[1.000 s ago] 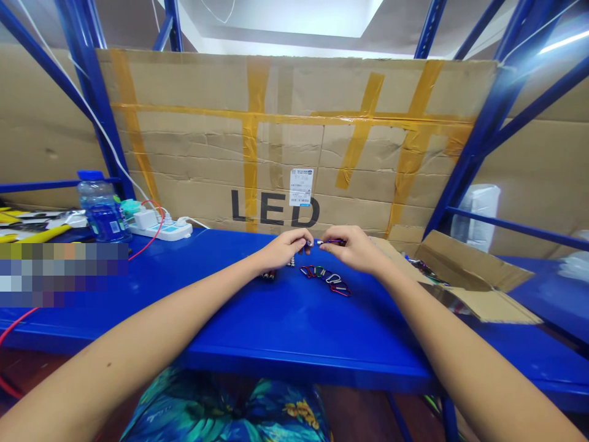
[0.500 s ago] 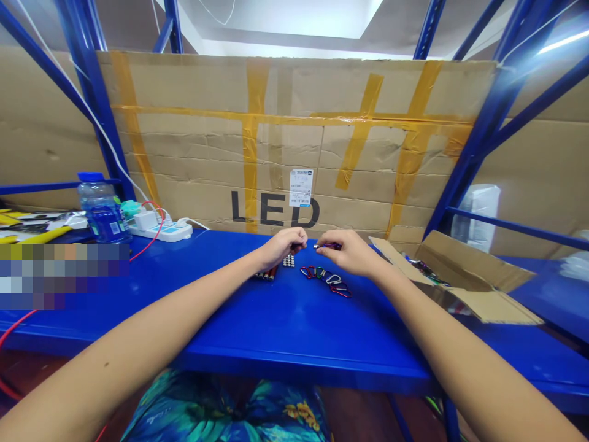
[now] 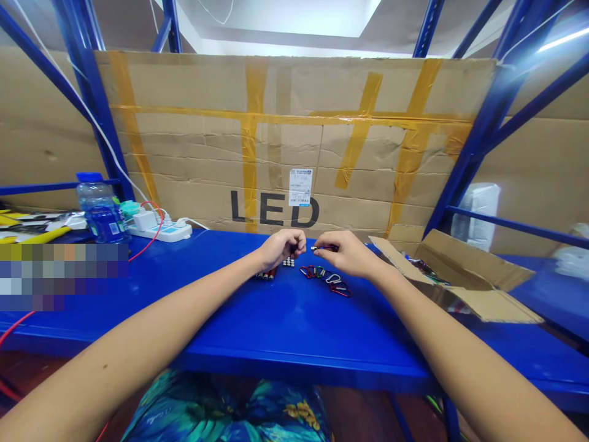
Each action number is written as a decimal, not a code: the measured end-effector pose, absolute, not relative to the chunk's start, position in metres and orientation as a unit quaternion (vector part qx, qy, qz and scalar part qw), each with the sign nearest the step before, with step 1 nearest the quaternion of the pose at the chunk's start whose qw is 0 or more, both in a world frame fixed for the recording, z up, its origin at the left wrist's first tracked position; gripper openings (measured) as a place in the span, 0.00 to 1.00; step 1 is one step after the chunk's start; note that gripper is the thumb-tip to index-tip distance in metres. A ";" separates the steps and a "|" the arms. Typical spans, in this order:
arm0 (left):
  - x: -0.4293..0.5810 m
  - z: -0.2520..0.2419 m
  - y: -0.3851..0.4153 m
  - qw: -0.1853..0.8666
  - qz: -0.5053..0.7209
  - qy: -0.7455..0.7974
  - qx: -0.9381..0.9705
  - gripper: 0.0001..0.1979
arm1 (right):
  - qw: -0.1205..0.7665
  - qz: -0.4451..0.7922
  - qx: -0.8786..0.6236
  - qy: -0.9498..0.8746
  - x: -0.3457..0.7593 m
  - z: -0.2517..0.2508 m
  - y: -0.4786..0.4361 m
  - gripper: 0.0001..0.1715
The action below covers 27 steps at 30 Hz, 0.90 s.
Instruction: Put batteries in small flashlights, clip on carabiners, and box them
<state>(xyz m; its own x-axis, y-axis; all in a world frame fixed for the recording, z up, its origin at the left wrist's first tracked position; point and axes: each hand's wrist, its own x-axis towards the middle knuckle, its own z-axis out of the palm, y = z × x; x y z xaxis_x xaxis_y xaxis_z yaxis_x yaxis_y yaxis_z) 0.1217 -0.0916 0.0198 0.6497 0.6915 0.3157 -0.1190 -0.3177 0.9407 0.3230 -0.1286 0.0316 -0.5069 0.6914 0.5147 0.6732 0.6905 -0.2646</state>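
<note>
Purple tube [image 3: 323, 248] (end hidden) in right hand [image 3: 348, 253]

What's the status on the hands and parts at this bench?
Left hand closed, contents hidden. Right hand pinching small purple metal cylinder. Carabiners on blue shelf below.

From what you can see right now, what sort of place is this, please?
Probably a warehouse or assembly workshop: blue steel racking, a taped cardboard sheet printed LED, and coloured carabiners laid out on a blue shelf.

Carabiners [image 3: 324, 281] lie below the right hand [image 3: 348, 253], with the open cardboard box [image 3: 464, 276] blocking its way rightward.
</note>
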 end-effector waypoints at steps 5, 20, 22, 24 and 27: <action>0.124 0.018 -0.092 0.561 0.362 0.210 0.714 0.04 | 0.302 0.017 -0.390 -0.869 0.322 0.030 -0.129 0.08; 0.100 0.035 -0.100 -0.141 0.067 0.279 0.948 0.09 | 0.294 0.015 -0.396 -0.870 0.326 0.029 -0.125 0.07; 0.105 0.033 -0.105 -0.183 0.029 0.246 0.952 0.08 | 0.290 0.013 -0.399 -0.870 0.326 0.029 -0.125 0.07; 0.111 0.030 -0.109 -0.209 -0.001 0.218 0.953 0.07 | 0.288 0.013 -0.400 -0.870 0.326 0.028 -0.125 0.07; 0.117 0.028 -0.112 -0.227 -0.026 0.205 0.952 0.08 | 0.284 0.011 -0.402 -0.871 0.325 0.028 -0.125 0.08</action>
<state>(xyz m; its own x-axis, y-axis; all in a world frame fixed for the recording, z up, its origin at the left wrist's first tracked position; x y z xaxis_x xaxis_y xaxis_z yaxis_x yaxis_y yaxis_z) 0.1171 -0.1124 0.0281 0.9143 0.4027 0.0439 0.3793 -0.8127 -0.4424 0.3250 -0.1250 0.0285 -0.5163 0.7059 0.4850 0.6930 0.6771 -0.2477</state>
